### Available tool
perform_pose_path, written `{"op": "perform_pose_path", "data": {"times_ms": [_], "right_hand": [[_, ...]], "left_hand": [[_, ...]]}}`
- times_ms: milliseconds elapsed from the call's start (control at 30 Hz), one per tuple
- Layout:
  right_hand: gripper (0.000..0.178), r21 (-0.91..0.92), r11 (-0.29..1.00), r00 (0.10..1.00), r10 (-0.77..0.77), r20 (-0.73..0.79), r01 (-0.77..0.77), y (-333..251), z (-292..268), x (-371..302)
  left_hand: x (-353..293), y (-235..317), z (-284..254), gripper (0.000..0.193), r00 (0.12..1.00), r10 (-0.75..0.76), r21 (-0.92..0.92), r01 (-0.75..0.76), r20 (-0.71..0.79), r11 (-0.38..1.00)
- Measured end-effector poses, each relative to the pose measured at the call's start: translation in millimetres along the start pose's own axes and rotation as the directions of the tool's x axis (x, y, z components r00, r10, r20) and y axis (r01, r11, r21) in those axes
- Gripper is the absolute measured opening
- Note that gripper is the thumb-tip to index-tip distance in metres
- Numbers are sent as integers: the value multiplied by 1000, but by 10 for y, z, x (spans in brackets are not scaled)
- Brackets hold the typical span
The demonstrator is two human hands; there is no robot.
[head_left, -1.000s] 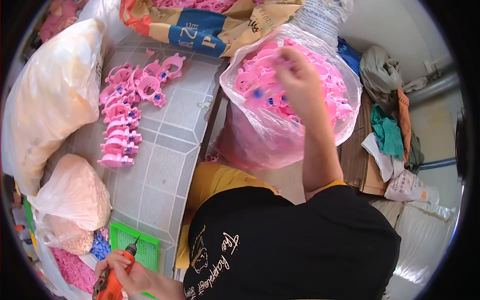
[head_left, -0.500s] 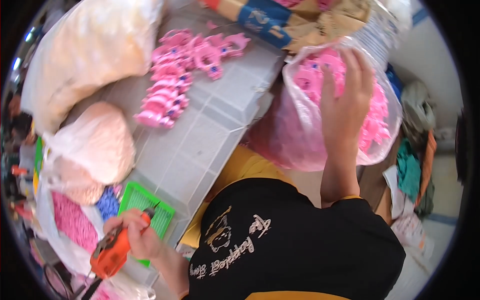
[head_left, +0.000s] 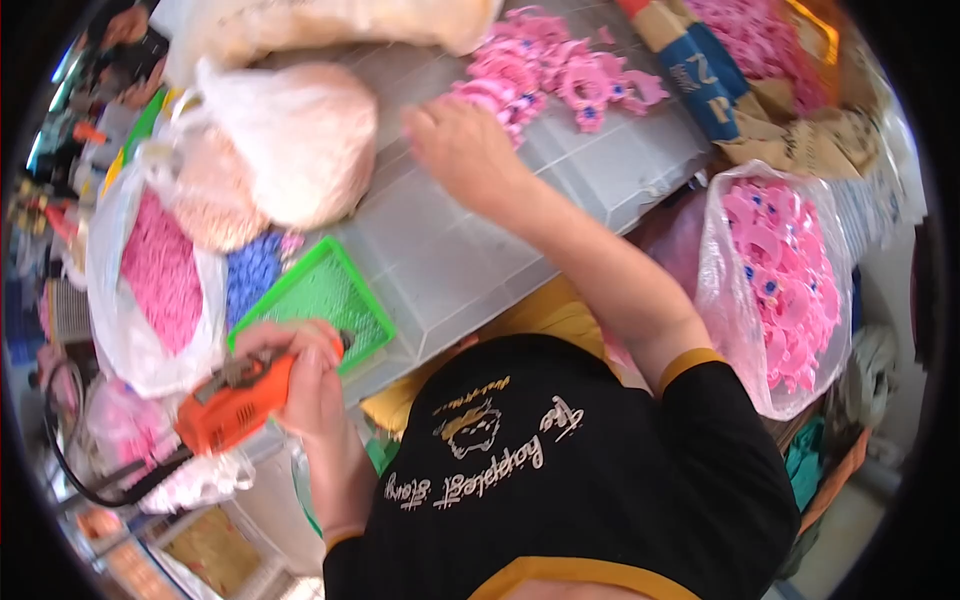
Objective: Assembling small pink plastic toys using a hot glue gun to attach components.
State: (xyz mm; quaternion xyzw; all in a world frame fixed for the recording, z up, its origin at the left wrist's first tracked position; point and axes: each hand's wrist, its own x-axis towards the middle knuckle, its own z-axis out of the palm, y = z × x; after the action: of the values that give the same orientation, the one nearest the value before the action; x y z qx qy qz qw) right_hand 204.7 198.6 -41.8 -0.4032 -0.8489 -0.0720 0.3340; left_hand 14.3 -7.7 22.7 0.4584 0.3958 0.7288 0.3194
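My left hand (head_left: 318,375) is wrapped round an orange corded power screwdriver (head_left: 235,405), whose tip is over the near end of a green plastic basket (head_left: 325,300). My right hand (head_left: 465,155) is above the grey table, beside the near end of a row of pink plastic ring-shaped parts (head_left: 500,80) with small blue pieces on them. Its fingers point down and are blurred, so I cannot tell whether they hold anything. At the right, a clear plastic bag (head_left: 715,290) stands full of similar pink parts (head_left: 790,290).
Left of the basket lie blue small pieces (head_left: 252,275) and a white bag of pink pieces (head_left: 160,270). Behind them sits a tied bag of pale pieces (head_left: 310,140). A large filled sack (head_left: 330,25) lies at the back. A brown paper sack (head_left: 815,140) is at the far right.
My right hand has left the bag of pink parts and moved left across to the row on the table. My left hand still holds the power screwdriver. The view has shifted.
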Motion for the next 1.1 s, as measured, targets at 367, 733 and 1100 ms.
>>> {"op": "perform_pose_path", "data": {"times_ms": [367,733,1100], "right_hand": [[8,-162,985,953,101,284,-56,-280,-11,-13],[21,369,834,892,282,354,-410,-685,-186,-370],[28,488,726,855,276,439,-485,-812,3,-557]], "left_hand": [[90,-92,-493,27,991,1,148,19,-133,989],[79,-159,-611,27,990,-5,170,30,-141,985],[112,-57,-495,29,990,95,247,-66,-107,967]]}}
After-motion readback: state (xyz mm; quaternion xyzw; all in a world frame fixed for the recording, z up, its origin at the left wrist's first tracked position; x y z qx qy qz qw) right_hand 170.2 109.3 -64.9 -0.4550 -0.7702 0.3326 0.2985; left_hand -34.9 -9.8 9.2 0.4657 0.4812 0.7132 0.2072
